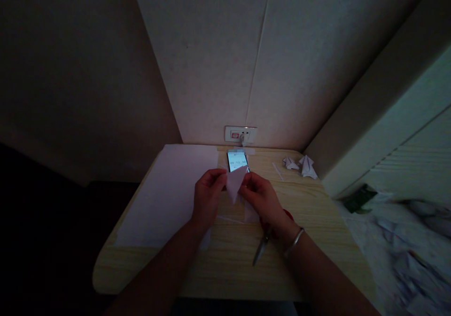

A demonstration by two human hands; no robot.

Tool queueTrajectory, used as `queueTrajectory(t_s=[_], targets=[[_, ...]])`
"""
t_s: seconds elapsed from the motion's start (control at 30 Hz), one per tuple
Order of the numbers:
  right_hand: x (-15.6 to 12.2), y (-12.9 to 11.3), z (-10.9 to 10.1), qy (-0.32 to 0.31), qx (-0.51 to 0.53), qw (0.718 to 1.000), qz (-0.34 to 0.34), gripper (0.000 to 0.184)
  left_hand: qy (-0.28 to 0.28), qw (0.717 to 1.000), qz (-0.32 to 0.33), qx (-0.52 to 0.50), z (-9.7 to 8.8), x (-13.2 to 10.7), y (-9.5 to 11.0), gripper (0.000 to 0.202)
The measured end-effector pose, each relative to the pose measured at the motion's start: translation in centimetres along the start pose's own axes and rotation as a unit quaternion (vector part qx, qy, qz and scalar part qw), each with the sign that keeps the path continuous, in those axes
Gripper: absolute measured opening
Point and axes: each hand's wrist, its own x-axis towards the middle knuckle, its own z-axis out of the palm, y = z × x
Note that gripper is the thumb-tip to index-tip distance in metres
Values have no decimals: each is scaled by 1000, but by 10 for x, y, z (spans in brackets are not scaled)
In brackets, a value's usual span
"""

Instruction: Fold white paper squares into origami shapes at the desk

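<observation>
A small piece of folded white paper (234,184), pointed at its lower end, is held up over the middle of the table. My left hand (208,196) pinches its left edge between thumb and fingers. On the other side, my right hand (262,196) grips the right edge, its fingers closed. Behind the paper lies a lit phone (237,158) showing a timer, its lower part covered. Under my right wrist sit scissors (262,246) with red handles, partly hidden by the hand, blades pointing toward me.
Large white sheets (158,193) cover the table's left side. Two folded paper figures (307,166) stand at the back right, near a thin paper strip (278,171). A wall socket (240,134) holds a plug behind the wooden table (317,240). Papers and a green packet (360,198) lie beyond its right edge.
</observation>
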Motion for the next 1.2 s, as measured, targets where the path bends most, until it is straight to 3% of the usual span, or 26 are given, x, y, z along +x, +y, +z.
queueTrajectory(t_s=[0.07,0.2,0.27,0.37,0.43,0.53,0.63,0.7,0.77,0.83,0.9,0.97,1.07,1.2], targets=[[0,-1,0,11,17,1000,0,7,5,999,23,25,-2,1,0,15],[-2,-5,-4,139,15,989,-41,16,30,992,81,91,-5,3,4,15],[-3,-9,-7,170,5,983,-68,18,33,980,128,146,-7,2,7,13],[-6,-14,-9,131,-76,982,-115,30,-3,953,200,228,-10,-2,8,13],[-7,-14,-9,86,-136,978,-136,27,-36,940,227,251,-10,-4,7,13],[-6,-12,-7,56,-125,985,-106,13,-76,952,200,220,-9,-5,3,18],[-4,-8,-7,82,-35,996,-29,18,-133,966,124,183,-6,-5,-1,35],[-2,-5,-8,97,-5,995,4,20,-159,967,89,180,-5,-5,-3,36],[0,-3,-11,109,-33,993,-8,19,-158,971,66,170,-4,-5,-4,31],[1,-2,-14,127,-100,985,-65,15,-143,977,53,146,-4,-5,-3,28],[2,-3,-16,134,-145,973,-122,10,-129,980,57,138,-4,-4,-2,24],[2,-5,-17,109,-128,976,-137,8,-125,978,76,150,-5,-4,-1,21],[1,-8,-15,67,-37,993,-88,11,-127,971,102,174,-6,-3,-1,22],[2,-8,-12,105,78,991,-26,14,-117,957,158,211,-7,-3,-3,33]])
